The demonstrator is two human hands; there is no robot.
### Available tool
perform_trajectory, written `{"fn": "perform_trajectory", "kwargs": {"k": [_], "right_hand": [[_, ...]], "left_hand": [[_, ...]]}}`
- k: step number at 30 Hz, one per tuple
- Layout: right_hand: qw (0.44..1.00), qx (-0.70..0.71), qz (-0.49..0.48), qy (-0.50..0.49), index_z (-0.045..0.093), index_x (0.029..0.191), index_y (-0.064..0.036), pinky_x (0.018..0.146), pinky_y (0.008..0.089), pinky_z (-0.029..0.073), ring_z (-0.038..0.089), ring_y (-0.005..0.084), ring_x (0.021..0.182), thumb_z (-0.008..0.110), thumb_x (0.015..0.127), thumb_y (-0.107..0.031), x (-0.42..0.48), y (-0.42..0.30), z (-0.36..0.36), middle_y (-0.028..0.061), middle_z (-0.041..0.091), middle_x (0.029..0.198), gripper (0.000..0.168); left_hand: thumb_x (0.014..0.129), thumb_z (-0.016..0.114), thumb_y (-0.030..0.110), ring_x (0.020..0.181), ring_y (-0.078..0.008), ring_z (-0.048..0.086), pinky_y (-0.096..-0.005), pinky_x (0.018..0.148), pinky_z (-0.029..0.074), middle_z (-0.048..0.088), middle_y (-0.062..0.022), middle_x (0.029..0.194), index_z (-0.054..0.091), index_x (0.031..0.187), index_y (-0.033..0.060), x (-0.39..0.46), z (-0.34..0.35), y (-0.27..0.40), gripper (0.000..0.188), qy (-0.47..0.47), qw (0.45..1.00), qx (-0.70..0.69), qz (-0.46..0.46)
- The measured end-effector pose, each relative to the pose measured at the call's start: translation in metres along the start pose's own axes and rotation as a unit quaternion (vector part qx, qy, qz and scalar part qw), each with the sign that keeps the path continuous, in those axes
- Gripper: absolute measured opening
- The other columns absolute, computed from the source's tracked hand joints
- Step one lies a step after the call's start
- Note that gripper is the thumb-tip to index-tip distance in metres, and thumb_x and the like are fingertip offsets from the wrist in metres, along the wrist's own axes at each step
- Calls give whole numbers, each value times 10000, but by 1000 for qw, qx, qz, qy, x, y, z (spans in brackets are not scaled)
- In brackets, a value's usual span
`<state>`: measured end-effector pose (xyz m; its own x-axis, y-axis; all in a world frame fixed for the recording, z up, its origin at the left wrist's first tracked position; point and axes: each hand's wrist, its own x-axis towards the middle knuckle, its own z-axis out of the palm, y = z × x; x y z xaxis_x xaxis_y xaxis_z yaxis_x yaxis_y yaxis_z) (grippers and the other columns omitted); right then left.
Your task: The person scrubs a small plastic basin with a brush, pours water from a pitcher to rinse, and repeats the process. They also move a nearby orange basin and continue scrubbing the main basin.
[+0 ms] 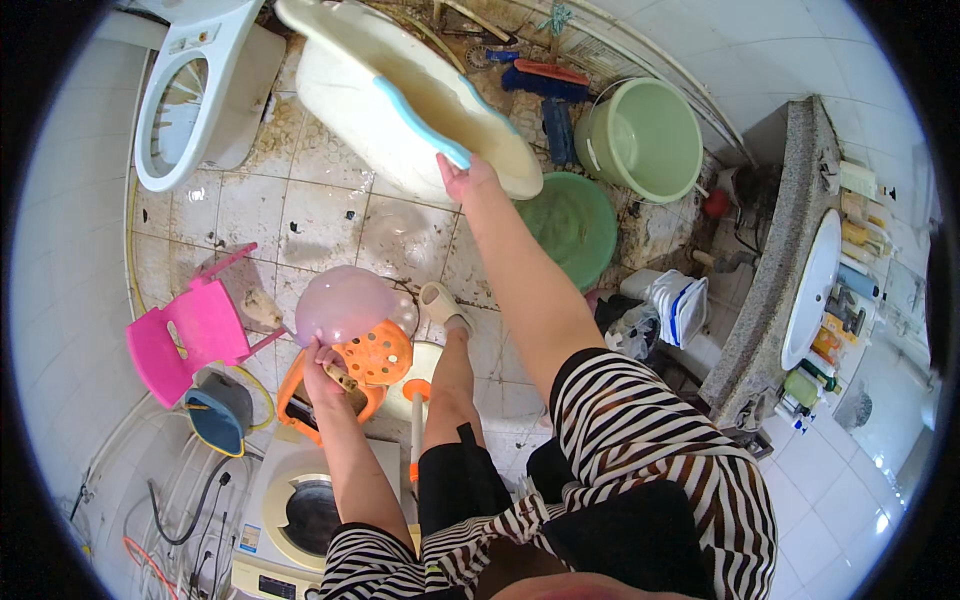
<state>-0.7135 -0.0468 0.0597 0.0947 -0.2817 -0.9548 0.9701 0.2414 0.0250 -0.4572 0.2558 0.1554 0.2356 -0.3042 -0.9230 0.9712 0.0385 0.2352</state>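
With the fingers of my left hand (324,367) I hold the rim of a translucent pink plastic basin (346,304), which is above an orange perforated basket (379,356). My right hand (469,178) grips the blue-trimmed edge of a white plastic baby bathtub (360,124). The tub is tilted, with cloudy brownish water (450,112) inside. Right below its near end lies a round green basin (574,229), partly hidden by the tub and my forearm.
A pink plastic chair (191,337) and a blue-grey bucket (225,409) stand left, near a washing machine (300,495). A toilet (176,112) is upper left. A green bucket (652,139), a broom (547,79) and a washbasin counter (765,255) are right. The tiled floor (322,217) is wet and dirty.
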Motion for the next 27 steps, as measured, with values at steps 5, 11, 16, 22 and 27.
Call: {"fn": "perform_trajectory", "kwargs": {"k": [5, 11, 16, 22, 27], "right_hand": [[999, 42, -6, 27, 521, 1112, -50, 776, 390, 554, 566, 295, 979, 372, 942, -193, -14, -4, 25, 119, 570, 1089, 268], [997, 69, -32, 20, 508, 1090, 58, 672, 353, 584, 578, 307, 944, 352, 957, -229, 20, -46, 5, 165, 565, 1073, 353], [998, -25, -28, -58, 527, 1038, 32, 808, 385, 542, 578, 316, 940, 502, 892, -166, -8, -42, -4, 165, 572, 1031, 248], [419, -794, -439, 36, 567, 958, -78, 666, 401, 464, 585, 279, 848, 704, 723, -251, -51, -27, -33, 88, 606, 886, 323], [132, -735, -665, 14, 584, 924, -97, 683, 404, 469, 601, 269, 767, 684, 718, -197, -26, -65, -14, 77, 611, 753, 250]], "left_hand": [[923, 454, 100, 419, -48, 385, -165, 376, 377, 559, -1, 671, 531, 884, 35, -20, 20, 4, 108, 17, 999, 30, 22], [910, 465, 78, 428, -45, 394, -162, 371, 370, 613, -40, 796, 502, 907, 35, -22, 20, 7, 58, 10, 997, 65, 32], [910, 472, 85, 445, -37, 389, -159, 380, 366, 593, -21, 801, 504, 912, 25, -22, 18, 5, 67, -4, 997, 72, 29], [911, 452, 67, 456, -54, 418, -167, 393, 383, 625, -72, 880, 494, 937, 5, -7, 7, 0, 79, -11, 998, 49, 28], [901, 495, 81, 463, -39, 392, -157, 388, 362, 606, -38, 862, 497, 883, 24, -2, 8, -9, 59, -11, 999, 44, 12]]}}
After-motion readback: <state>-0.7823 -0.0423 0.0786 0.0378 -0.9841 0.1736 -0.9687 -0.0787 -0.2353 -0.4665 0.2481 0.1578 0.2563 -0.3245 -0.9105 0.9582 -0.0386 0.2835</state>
